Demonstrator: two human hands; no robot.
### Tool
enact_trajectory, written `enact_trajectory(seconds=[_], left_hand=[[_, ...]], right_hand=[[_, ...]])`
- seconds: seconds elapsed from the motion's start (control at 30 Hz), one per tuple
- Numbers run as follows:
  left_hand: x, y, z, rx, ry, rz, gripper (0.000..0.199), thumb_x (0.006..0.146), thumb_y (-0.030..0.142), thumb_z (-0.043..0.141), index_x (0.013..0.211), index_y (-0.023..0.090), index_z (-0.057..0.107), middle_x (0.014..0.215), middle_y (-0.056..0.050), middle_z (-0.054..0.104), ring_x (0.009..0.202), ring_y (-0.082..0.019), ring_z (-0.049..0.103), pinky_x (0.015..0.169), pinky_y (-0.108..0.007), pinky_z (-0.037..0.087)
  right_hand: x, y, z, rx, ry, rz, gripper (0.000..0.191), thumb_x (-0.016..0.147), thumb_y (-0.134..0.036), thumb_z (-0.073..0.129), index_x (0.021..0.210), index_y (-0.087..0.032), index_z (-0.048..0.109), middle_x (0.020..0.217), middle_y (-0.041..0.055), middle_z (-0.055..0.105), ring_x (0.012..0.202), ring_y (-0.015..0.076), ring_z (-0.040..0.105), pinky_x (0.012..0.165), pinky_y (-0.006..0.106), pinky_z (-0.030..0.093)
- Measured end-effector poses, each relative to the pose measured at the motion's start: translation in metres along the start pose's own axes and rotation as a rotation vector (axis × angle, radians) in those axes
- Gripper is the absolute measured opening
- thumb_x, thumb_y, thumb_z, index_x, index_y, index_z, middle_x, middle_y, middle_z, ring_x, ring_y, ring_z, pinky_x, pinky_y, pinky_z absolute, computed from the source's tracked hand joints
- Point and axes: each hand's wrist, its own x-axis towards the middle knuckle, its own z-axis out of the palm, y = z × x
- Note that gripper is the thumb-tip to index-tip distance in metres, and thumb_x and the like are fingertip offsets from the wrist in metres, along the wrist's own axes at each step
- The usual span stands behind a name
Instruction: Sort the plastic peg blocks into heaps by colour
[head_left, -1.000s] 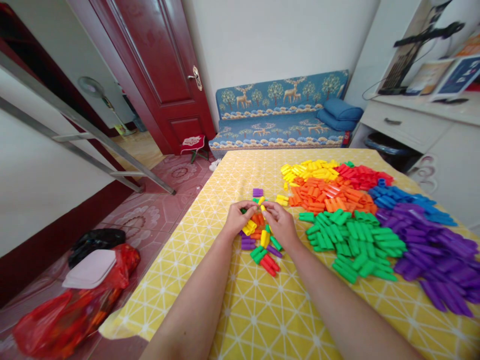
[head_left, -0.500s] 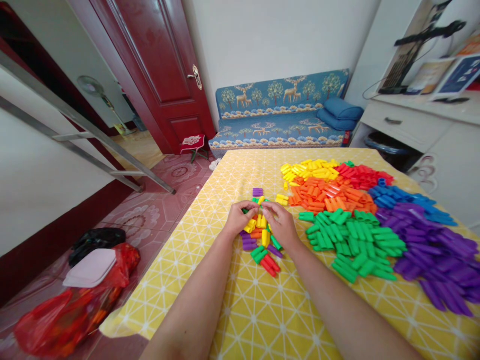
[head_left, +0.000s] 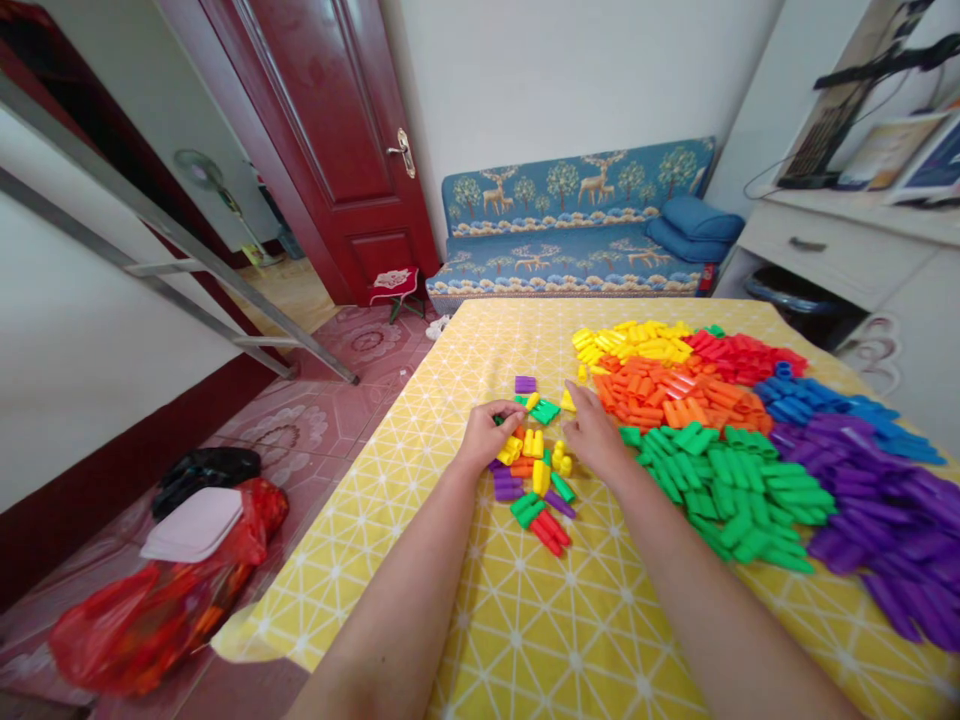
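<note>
My left hand (head_left: 486, 432) is at the left edge of a small mixed cluster, its fingers closed in a pinch around something I cannot make out. My right hand (head_left: 592, 432) has its fingers apart and reaches over a yellow piece (head_left: 568, 401) just right of the cluster. Whether it grips that piece is unclear. Between the hands lie green pieces (head_left: 546, 411), yellow pieces (head_left: 533, 443) and an orange piece (head_left: 522, 468). Purple pieces (head_left: 508, 484) and red pieces (head_left: 550, 532) lie nearer me.
Sorted heaps cover the table's right side: yellow (head_left: 630, 341), orange (head_left: 660, 388), red (head_left: 742, 355), blue (head_left: 825, 400), green (head_left: 735, 485) and purple (head_left: 892, 510). Beyond the yellow tablecloth (head_left: 495, 330) stands a blue sofa (head_left: 555, 240). Red bags (head_left: 150, 620) lie on the floor at left.
My right hand has moved right, away from my left hand, uncovering green and yellow pieces in the cluster. The camera view has shifted slightly.
</note>
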Motion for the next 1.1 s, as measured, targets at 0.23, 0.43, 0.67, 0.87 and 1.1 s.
enact_trajectory(seconds=[0.23,0.43,0.67,0.87,1.1], left_hand=[[0.001,0.000,0.001,-0.010,0.007,-0.001,0.020,0.076,0.028,0.064,0.086,0.012,0.072,0.070,-0.003,0.068,0.061,-0.012,0.058,0.061,-0.023,0.046],[0.000,0.001,0.000,0.005,0.006,0.004,0.020,0.078,0.028,0.064,0.087,0.013,0.072,0.070,-0.003,0.068,0.061,-0.013,0.058,0.061,-0.024,0.046],[0.000,0.006,-0.004,0.089,0.039,0.221,0.016,0.079,0.021,0.063,0.092,0.017,0.072,0.095,-0.007,0.069,0.087,-0.017,0.062,0.083,-0.029,0.048],[0.001,0.003,-0.005,0.102,-0.026,0.222,0.020,0.080,0.024,0.066,0.098,0.019,0.072,0.102,-0.007,0.071,0.098,-0.020,0.064,0.093,-0.033,0.047],[0.001,0.001,-0.005,0.083,-0.050,0.219,0.016,0.080,0.022,0.065,0.092,0.018,0.074,0.098,-0.008,0.073,0.099,-0.021,0.066,0.094,-0.034,0.048]], right_hand=[[-0.004,0.000,0.004,-0.116,-0.075,0.030,0.047,0.074,-0.017,0.060,0.120,-0.027,0.063,0.115,0.0095,0.058,0.088,0.0239,0.062,0.076,0.035,0.049],[-0.011,-0.013,0.007,-0.041,-0.032,0.022,0.035,0.079,-0.020,0.059,0.113,-0.022,0.067,0.095,0.0081,0.059,0.078,0.0189,0.059,0.074,0.032,0.048],[-0.018,-0.031,0.020,0.319,-0.101,0.059,0.042,0.077,-0.018,0.056,0.118,-0.017,0.058,0.103,0.0073,0.062,0.067,0.0126,0.061,0.070,0.029,0.052],[-0.019,-0.029,0.020,0.373,-0.082,0.067,0.032,0.079,-0.032,0.057,0.106,-0.016,0.062,0.094,0.0073,0.066,0.069,0.0155,0.062,0.066,0.029,0.051],[-0.018,-0.027,0.023,0.386,-0.051,0.136,0.030,0.079,-0.041,0.058,0.099,-0.019,0.062,0.089,0.0051,0.069,0.071,0.0168,0.064,0.067,0.030,0.051]])
